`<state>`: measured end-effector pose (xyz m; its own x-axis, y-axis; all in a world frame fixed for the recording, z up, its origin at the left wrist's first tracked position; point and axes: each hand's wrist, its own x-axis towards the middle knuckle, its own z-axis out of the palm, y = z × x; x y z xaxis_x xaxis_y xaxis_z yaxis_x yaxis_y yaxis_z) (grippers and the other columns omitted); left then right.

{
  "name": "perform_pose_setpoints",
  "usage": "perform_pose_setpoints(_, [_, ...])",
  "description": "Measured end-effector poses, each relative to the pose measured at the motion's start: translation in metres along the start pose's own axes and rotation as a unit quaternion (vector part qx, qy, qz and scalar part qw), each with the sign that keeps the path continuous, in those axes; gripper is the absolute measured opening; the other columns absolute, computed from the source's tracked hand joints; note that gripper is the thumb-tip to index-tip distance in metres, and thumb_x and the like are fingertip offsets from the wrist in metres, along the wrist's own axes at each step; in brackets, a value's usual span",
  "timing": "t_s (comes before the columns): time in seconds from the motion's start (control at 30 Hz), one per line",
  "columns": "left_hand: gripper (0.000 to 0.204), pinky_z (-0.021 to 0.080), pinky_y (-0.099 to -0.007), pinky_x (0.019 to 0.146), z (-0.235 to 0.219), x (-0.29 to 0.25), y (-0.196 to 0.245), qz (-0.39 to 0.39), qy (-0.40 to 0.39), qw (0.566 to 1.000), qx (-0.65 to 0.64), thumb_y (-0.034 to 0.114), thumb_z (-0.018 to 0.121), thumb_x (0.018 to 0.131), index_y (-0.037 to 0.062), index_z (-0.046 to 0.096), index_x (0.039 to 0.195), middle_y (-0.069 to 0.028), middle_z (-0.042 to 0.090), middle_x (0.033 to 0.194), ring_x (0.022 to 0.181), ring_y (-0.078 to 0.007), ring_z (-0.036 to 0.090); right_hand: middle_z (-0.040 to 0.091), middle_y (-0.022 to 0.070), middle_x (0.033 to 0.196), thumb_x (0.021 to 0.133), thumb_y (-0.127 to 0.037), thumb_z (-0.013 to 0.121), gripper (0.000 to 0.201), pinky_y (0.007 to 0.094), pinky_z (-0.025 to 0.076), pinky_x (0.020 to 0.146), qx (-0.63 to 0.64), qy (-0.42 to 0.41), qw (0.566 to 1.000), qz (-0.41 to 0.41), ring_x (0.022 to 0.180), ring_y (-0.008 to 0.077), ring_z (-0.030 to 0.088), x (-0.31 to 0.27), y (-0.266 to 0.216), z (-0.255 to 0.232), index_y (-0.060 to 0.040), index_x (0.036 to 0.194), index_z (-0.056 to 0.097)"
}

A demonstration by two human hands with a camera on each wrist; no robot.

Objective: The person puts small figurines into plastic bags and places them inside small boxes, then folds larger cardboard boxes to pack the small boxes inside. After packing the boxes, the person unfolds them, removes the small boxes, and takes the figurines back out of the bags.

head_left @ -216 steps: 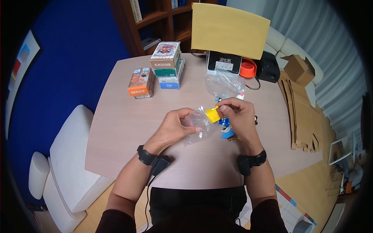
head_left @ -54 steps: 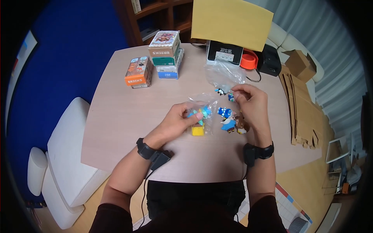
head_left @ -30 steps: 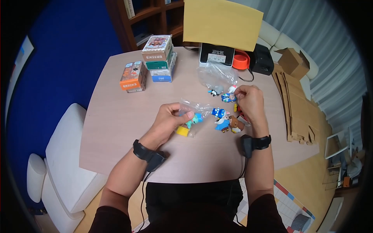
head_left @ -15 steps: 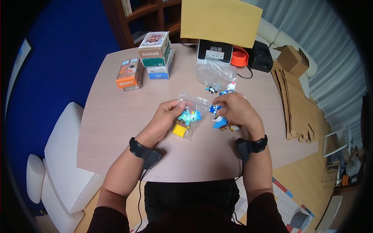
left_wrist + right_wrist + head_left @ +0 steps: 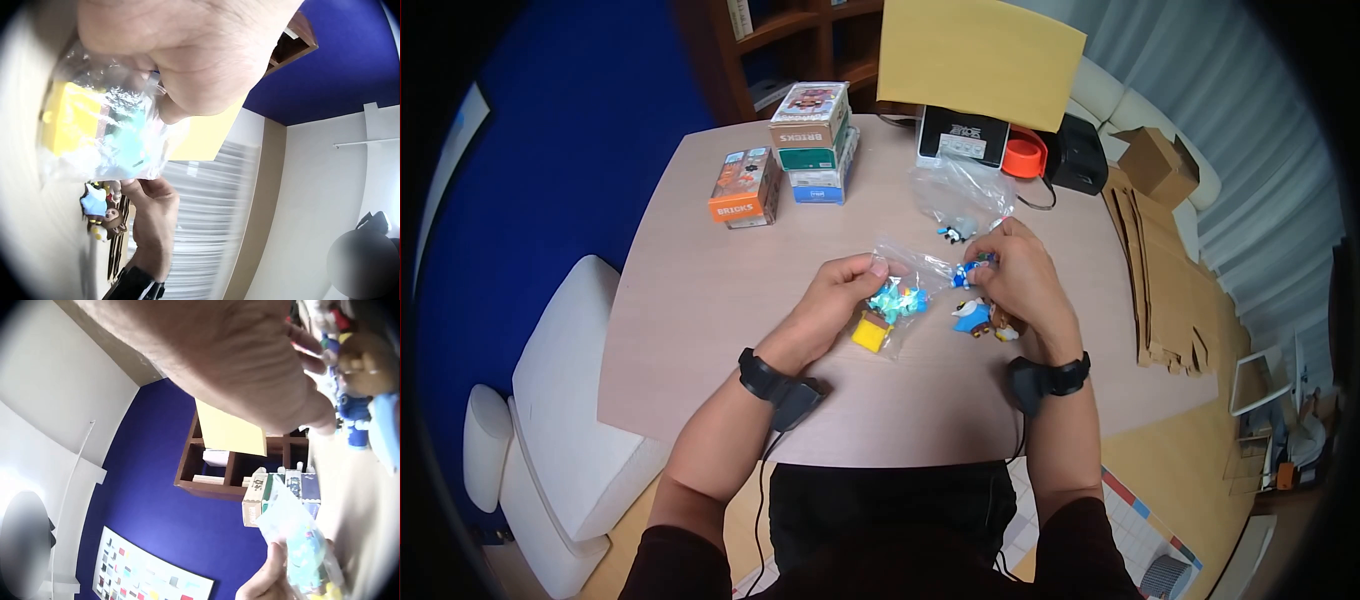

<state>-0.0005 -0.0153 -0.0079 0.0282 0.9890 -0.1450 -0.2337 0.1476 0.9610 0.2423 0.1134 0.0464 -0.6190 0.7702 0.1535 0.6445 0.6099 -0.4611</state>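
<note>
Your right hand (image 5: 1025, 280) has moved in from the figures farther up the worktop (image 5: 710, 330). It now bends over a small blue figure with white markings (image 5: 963, 275), right of centre. Its fingertips appear to touch the small figures there, but you cannot tell from these views whether they pinch one.

Your left hand (image 5: 830, 300) grips the clear plastic bag (image 5: 912, 264) between thumb and fingers. Its thumb has slid off the contents to the bag's upper-left corner, so these now show plainly: a turquoise figure (image 5: 890, 299) above a bright yellow blocky piece (image 5: 870, 333), which seconds ago was in your right hand.

The bag is over the middle of the worktop, toward the near edge. So the bagging looks partly done: a figure with a light-blue cape (image 5: 972, 319) and a brown figure with ears (image 5: 112, 219) lie outside, nearer the near edge, and a black-and-white figure (image 5: 952, 234) lies toward the far edge.
</note>
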Motion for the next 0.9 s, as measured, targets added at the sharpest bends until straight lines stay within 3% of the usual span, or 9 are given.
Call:
perform_pose_setpoints(0.13, [0.035, 0.058, -0.0301, 0.084, 0.004, -0.002, 0.005, 0.001, 0.008, 1.0, -0.015, 0.027, 0.054, 0.114, 0.0002, 0.072, 0.127, -0.0067, 0.074, 0.113, 0.1, -0.0137, 0.069, 0.072, 0.0143, 0.104, 0.074, -0.013, 0.085, 0.028, 0.0456, 0.051, 0.096, -0.116, -0.093, 0.982, -0.116, 0.109, 0.0348, 0.065, -0.012, -0.007, 0.0, -0.0146, 0.103, 0.084])
perform_pose_setpoints(0.3, [0.033, 0.058, -0.0297, 0.084, -0.001, 0.001, 0.001, 0.005, 0.004, 1.0, -0.026, 0.024, 0.055, 0.114, 0.0003, 0.071, 0.128, -0.0069, 0.075, 0.113, 0.099, -0.013, 0.069, 0.072, 0.0134, 0.102, 0.073, -0.003, 0.073, 0.024, 0.05, 0.044, 0.102, -0.177, -0.09, 0.975, -0.095, 0.111, 0.0333, 0.064, -0.025, -0.015, 0.021, -0.0119, 0.093, 0.082])
perform_pose_setpoints(0.4, [0.03, 0.059, -0.0295, 0.081, -0.002, 0.001, -0.001, 0.011, 0.007, 1.0, -0.006, 0.022, 0.058, 0.112, 0.0007, 0.071, 0.128, -0.0061, 0.075, 0.111, 0.096, -0.0122, 0.07, 0.072, 0.0113, 0.101, 0.069, -0.005, 0.08, 0.034, 0.0423, 0.052, 0.09, -0.223, -0.106, 0.962, -0.112, 0.106, 0.0328, 0.066, -0.018, -0.012, 0.022, -0.0117, 0.102, 0.083])
perform_pose_setpoints(0.6, [0.025, 0.061, -0.0284, 0.08, 0.0, 0.0, 0.001, 0.014, -0.004, 1.0, 0.003, 0.015, 0.066, 0.107, 0.0003, 0.071, 0.127, -0.0054, 0.076, 0.107, 0.093, -0.0109, 0.071, 0.069, 0.0181, 0.099, 0.069, -0.003, 0.079, 0.025, 0.0464, 0.054, 0.088, -0.081, -0.071, 0.99, -0.087, 0.094, 0.0399, 0.066, -0.014, -0.003, 0.025, -0.0024, 0.093, 0.08])
perform_pose_setpoints(0.7, [0.026, 0.062, -0.0268, 0.079, 0.004, -0.002, 0.005, 0.018, 0.0, 1.0, 0.003, 0.012, 0.067, 0.106, -0.0017, 0.07, 0.128, -0.0062, 0.076, 0.108, 0.092, -0.0102, 0.072, 0.069, 0.0179, 0.099, 0.077, 0.0, 0.078, 0.025, 0.0431, 0.058, 0.083, -0.02, 0.043, 0.998, -0.038, 0.094, 0.0346, 0.07, -0.008, -0.011, 0.006, -0.0014, 0.101, 0.08])
perform_pose_setpoints(0.77, [0.027, 0.062, -0.0271, 0.082, 0.005, -0.002, 0.005, 0.018, 0.0, 1.0, 0.01, 0.012, 0.068, 0.106, -0.0015, 0.07, 0.129, -0.0063, 0.076, 0.107, 0.094, -0.0103, 0.072, 0.066, 0.0096, 0.093, 0.077, 0.001, 0.084, 0.031, 0.0295, 0.055, 0.074, 0.2, 0.159, 0.967, 0.015, 0.082, 0.0184, 0.067, -0.002, -0.006, 0.003, -0.0007, 0.108, 0.08])
perform_pose_setpoints(0.8, [0.028, 0.061, -0.0275, 0.086, 0.006, -0.002, 0.005, 0.017, 0.0, 1.0, 0.016, 0.012, 0.069, 0.105, -0.0014, 0.07, 0.13, -0.0064, 0.076, 0.107, 0.096, -0.0105, 0.072, 0.066, 0.0096, 0.093, 0.077, 0.001, 0.084, 0.031, 0.0295, 0.055, 0.074, 0.199, 0.158, 0.967, 0.014, 0.082, 0.0184, 0.067, -0.002, -0.007, 0.003, -0.0007, 0.108, 0.08])
perform_pose_setpoints(0.87, [0.028, 0.061, -0.0274, 0.086, 0.008, -0.003, 0.004, 0.021, -0.006, 1.0, 0.021, 0.014, 0.068, 0.106, -0.0014, 0.07, 0.13, -0.0056, 0.076, 0.108, 0.097, -0.0099, 0.071, 0.062, 0.0027, 0.089, 0.079, 0.005, 0.084, 0.032, 0.0209, 0.05, 0.069, 0.448, 0.109, 0.885, 0.061, 0.075, 0.007, 0.057, -0.004, -0.015, 0.005, 0.001, 0.11, 0.079])
perform_pose_setpoints(0.9, [0.028, 0.061, -0.0274, 0.086, 0.009, -0.003, 0.004, 0.024, -0.013, 0.999, 0.027, 0.016, 0.067, 0.107, -0.0014, 0.07, 0.13, -0.0049, 0.076, 0.109, 0.098, -0.0094, 0.071, 0.062, 0.0027, 0.089, 0.079, 0.005, 0.084, 0.032, 0.0209, 0.05, 0.069, 0.447, 0.109, 0.886, 0.06, 0.075, 0.007, 0.057, -0.005, -0.019, 0.007, 0.001, 0.11, 0.079])
